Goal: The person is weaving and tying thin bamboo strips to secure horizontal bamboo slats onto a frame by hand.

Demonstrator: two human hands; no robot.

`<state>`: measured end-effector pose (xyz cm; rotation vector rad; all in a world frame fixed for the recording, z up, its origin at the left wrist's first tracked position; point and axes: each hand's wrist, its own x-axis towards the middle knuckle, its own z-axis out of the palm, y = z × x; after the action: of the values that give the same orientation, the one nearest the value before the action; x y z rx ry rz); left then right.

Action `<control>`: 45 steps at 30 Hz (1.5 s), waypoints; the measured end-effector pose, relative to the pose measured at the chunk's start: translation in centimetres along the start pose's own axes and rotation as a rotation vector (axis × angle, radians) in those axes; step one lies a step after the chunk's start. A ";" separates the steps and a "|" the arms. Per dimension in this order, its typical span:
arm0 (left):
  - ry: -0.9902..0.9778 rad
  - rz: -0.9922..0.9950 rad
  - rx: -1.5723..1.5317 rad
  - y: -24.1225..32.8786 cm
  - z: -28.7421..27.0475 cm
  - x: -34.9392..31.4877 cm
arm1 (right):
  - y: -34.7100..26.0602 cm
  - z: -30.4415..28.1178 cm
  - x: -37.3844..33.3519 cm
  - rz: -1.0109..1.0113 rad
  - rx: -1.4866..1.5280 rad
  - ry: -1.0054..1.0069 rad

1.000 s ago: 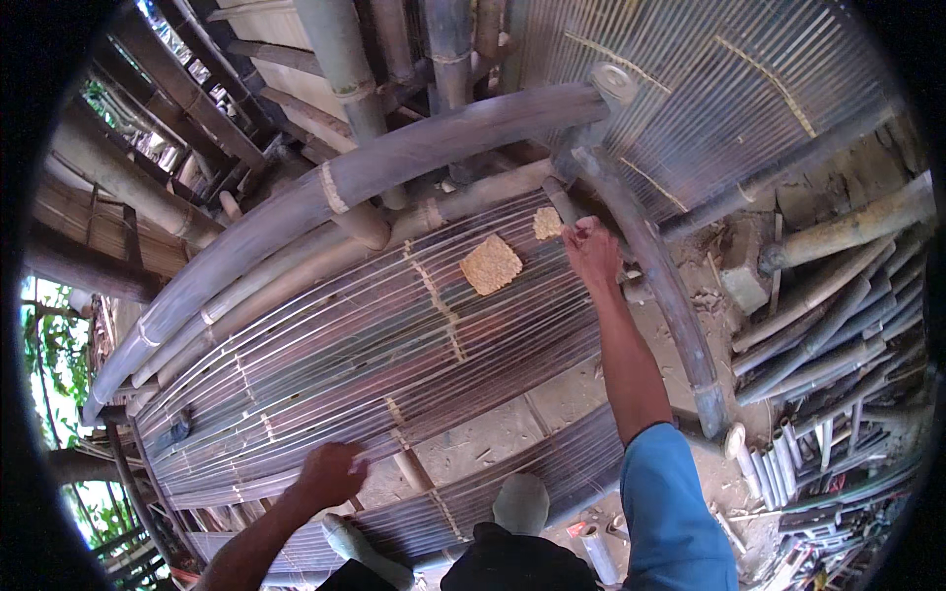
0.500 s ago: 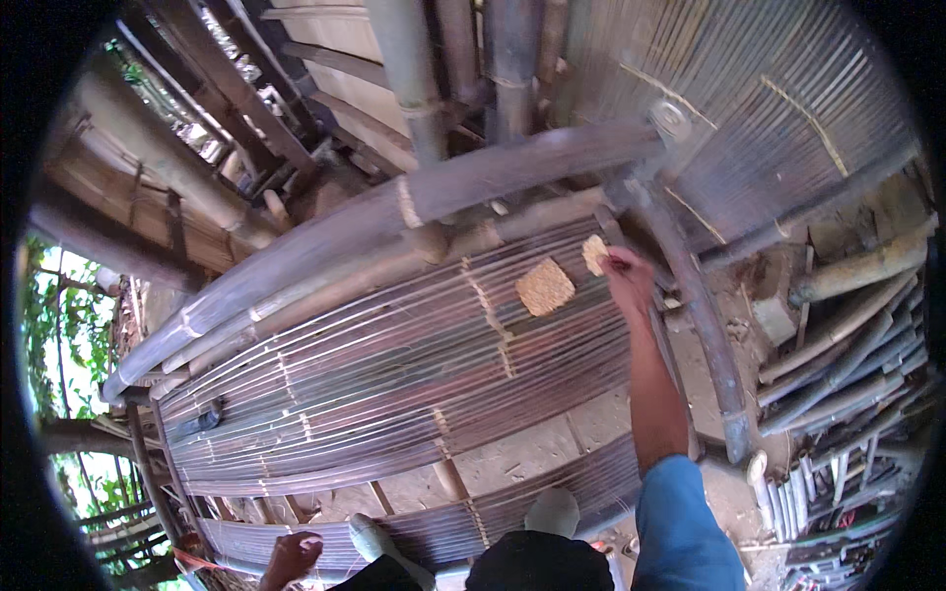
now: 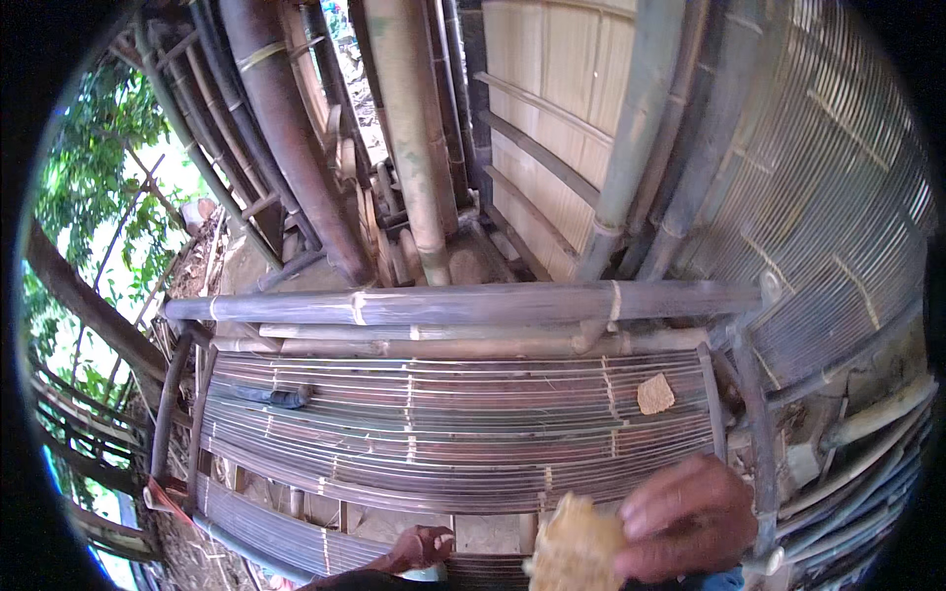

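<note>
My right hand (image 3: 685,517) is close at the lower right. Its thumb and fingers pinch a flat, golden-tan cracker-like piece (image 3: 576,547) with a rough surface; the lower end runs out of the picture. A similar squarish tan piece (image 3: 655,394) lies flat on the right part of the bamboo-slat bench (image 3: 493,424). Low in the middle, my left hand (image 3: 424,547) hovers by the bench's front strip, fingers loosely bent and apart, with nothing seen in them. A dark elongated object (image 3: 271,396) rests on the bench's left part; its kind is unclear.
A thick bamboo rail (image 3: 473,303) runs along the bench's back, with upright bamboo poles (image 3: 409,148) behind it. A slatted bamboo panel (image 3: 838,197) stands at the right, above stacked poles (image 3: 867,492). Green foliage (image 3: 99,158) shows at the left.
My right hand has come from the bench's right end toward me, bringing the held cracker-like piece up close. The other piece stays on the bench. The view has turned and levelled.
</note>
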<state>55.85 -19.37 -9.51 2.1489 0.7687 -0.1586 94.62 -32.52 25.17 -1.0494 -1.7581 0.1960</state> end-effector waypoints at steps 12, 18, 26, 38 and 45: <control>-0.041 0.036 -0.351 -2.4 4.5 -1.4 | -5.5 10.7 10.7 -0.117 0.146 -0.025; -0.069 0.131 -0.264 -2.3 4.3 -0.3 | -6.5 11.9 12.4 -0.016 0.161 -0.083; -0.162 0.167 -0.219 -1.8 4.8 0.6 | -7.0 11.2 10.4 -0.123 0.061 0.131; -0.057 0.059 0.028 0.7 4.5 0.3 | -3.9 5.5 4.4 -0.402 0.075 0.352; -0.056 -0.009 0.014 2.6 5.2 1.7 | -3.6 2.1 -0.8 -0.237 0.150 0.529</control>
<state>59.48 -23.68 -11.75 2.1454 0.7465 -0.2286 90.95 -34.64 25.73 -0.6950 -1.3451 -0.0926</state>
